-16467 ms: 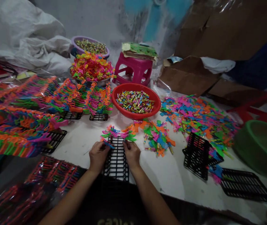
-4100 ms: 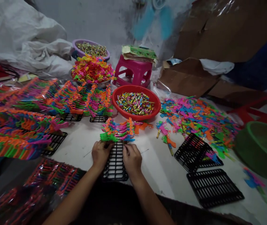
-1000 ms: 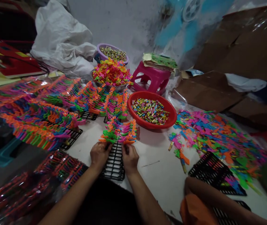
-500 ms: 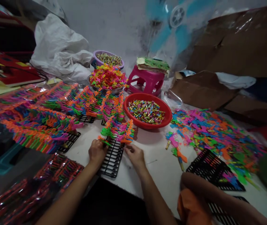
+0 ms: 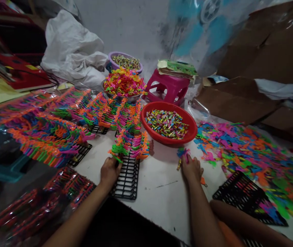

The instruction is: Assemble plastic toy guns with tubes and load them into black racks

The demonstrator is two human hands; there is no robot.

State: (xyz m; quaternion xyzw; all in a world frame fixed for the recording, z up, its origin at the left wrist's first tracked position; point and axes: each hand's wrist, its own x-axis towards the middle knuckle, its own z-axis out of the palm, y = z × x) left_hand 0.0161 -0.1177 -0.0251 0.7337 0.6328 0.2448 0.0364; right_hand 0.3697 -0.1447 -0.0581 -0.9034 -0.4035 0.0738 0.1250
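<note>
the black rack (image 5: 127, 180) lies on the bench (image 5: 159, 202), its long axis running forward. the left hand (image 5: 109, 172) is nearer, at the rack's left edge; its grip cannot be told. the right hand (image 5: 192, 168), well right of it, grasps a pink-and-blue piece (image 5: 183, 153).

Dim room, cool grey cast; lamp or window out of frame. Wall (image 5: 136, 27) flat, dull. Counter (image 5: 159, 202) the palest surface, soft shadow under red basin (image 5: 192, 128). Bottom middle near black. Small hard glints on plastic wrapping (image 5: 64, 187) lower left; streaky glare, upper-right cardboard (image 5: 280, 51). Fan blades (image 5: 218, 34) blurred. Wide-lens stretch, smeared detail toward side edges; centre clearer, somewhat grainy.
</note>
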